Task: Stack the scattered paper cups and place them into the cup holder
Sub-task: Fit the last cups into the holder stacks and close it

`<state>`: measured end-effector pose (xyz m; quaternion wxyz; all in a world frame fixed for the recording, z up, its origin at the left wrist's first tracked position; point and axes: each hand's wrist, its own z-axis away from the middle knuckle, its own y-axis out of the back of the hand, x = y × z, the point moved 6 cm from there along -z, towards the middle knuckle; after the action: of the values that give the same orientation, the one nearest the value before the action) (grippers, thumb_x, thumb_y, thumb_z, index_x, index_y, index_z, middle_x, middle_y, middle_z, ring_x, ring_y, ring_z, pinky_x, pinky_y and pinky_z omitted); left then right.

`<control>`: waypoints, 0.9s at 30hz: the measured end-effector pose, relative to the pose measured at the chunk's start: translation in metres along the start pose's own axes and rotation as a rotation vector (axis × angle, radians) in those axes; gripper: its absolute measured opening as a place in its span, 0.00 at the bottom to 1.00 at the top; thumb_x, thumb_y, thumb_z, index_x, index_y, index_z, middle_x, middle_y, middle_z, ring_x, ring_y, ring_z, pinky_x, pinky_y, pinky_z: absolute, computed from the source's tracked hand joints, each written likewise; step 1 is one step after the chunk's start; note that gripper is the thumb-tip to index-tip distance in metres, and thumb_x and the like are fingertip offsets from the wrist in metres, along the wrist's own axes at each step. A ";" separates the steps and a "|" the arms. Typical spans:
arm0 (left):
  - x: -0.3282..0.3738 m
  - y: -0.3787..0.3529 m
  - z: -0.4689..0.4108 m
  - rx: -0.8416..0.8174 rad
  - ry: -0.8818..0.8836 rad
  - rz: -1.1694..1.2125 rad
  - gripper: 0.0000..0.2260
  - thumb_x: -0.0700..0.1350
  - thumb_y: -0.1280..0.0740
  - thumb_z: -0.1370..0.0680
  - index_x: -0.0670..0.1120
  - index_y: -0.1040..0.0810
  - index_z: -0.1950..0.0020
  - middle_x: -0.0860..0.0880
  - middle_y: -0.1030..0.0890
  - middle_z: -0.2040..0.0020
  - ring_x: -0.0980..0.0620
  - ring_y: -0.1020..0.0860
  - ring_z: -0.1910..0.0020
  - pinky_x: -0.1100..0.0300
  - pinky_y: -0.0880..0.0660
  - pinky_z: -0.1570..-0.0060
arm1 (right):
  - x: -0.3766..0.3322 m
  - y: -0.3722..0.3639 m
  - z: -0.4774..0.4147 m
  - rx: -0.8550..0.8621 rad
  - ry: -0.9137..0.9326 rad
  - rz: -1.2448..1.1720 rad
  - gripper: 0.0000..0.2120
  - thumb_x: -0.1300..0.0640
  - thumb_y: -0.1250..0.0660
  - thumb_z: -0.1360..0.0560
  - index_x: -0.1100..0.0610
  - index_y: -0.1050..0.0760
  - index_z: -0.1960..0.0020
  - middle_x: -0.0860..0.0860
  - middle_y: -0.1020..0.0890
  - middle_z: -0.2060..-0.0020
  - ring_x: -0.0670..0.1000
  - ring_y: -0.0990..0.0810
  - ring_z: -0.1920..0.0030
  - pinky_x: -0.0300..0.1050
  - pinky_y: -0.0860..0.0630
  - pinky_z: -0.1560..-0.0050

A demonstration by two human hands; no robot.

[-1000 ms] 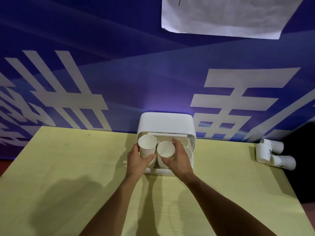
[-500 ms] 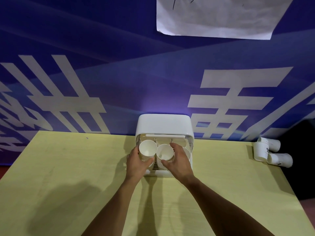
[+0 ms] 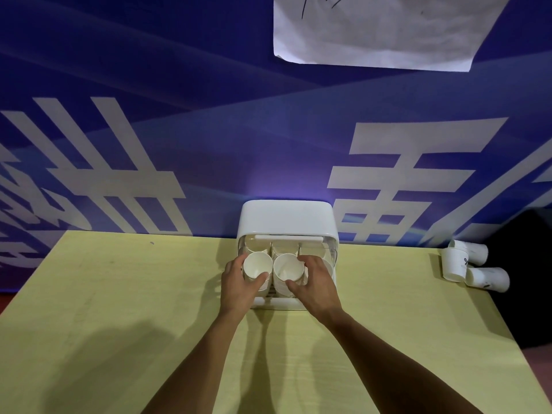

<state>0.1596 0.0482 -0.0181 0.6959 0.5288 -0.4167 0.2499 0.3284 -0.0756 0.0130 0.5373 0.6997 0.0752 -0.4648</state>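
Left cup stack [image 3: 257,265] and right cup stack [image 3: 287,268] sit lower in the cup holder [image 3: 287,218] than a second ago.
Each hand's grip is curled round its own stack: left hand [image 3: 239,286] on the left one, right hand [image 3: 318,289] on the right one. The stacks are side by side, mouths up, in the holder's open front. The holder stands at the back edge of the yellow surface [image 3: 119,309] against a blue banner [image 3: 209,130]. Three loose paper cups [image 3: 466,264] sit at the surface's far right corner, well apart.

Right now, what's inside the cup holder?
Two stacks: the left hand grips the left stack, the right hand the right stack. More cups sit behind. The cup holder floor and stack depth are covered.
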 end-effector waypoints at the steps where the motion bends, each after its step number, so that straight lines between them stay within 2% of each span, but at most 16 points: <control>1: -0.001 0.000 -0.001 -0.003 0.002 -0.011 0.28 0.49 0.22 0.29 0.51 0.27 0.31 0.49 0.26 0.36 0.49 0.27 0.37 0.57 0.28 0.40 | 0.001 0.000 0.000 -0.001 -0.001 0.000 0.29 0.51 0.25 0.30 0.55 0.29 0.32 0.49 0.24 0.36 0.50 0.27 0.37 0.45 0.27 0.41; 9: -0.005 -0.008 -0.001 -0.012 0.033 -0.063 0.28 0.47 0.24 0.27 0.46 0.28 0.29 0.47 0.29 0.33 0.46 0.27 0.36 0.51 0.27 0.35 | 0.009 0.002 0.003 0.029 -0.018 0.014 0.30 0.48 0.25 0.30 0.52 0.30 0.31 0.47 0.25 0.36 0.47 0.28 0.36 0.43 0.27 0.41; 16: 0.000 -0.006 -0.001 0.008 0.043 -0.126 0.29 0.48 0.24 0.28 0.45 0.27 0.29 0.46 0.29 0.34 0.45 0.27 0.36 0.53 0.28 0.35 | 0.015 0.004 0.004 0.045 -0.013 0.035 0.27 0.47 0.26 0.29 0.51 0.29 0.33 0.46 0.24 0.36 0.48 0.27 0.36 0.46 0.24 0.41; 21: 0.017 -0.004 0.006 0.070 -0.064 -0.147 0.24 0.48 0.24 0.29 0.46 0.22 0.34 0.50 0.25 0.37 0.47 0.28 0.38 0.57 0.30 0.38 | 0.018 0.010 0.006 0.076 0.005 0.073 0.22 0.46 0.29 0.25 0.51 0.26 0.33 0.46 0.24 0.35 0.48 0.26 0.37 0.45 0.23 0.40; 27: 0.032 -0.020 0.010 0.029 -0.188 -0.220 0.22 0.53 0.24 0.29 0.48 0.19 0.37 0.54 0.23 0.38 0.50 0.28 0.37 0.52 0.29 0.36 | 0.021 0.004 0.008 0.046 0.051 0.157 0.19 0.45 0.37 0.20 0.52 0.23 0.32 0.50 0.24 0.34 0.50 0.28 0.33 0.37 0.32 0.40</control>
<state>0.1897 0.0297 -0.0009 0.6693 0.6022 -0.4159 0.1278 0.3387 -0.0920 0.0003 0.5537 0.7274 0.0231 -0.4047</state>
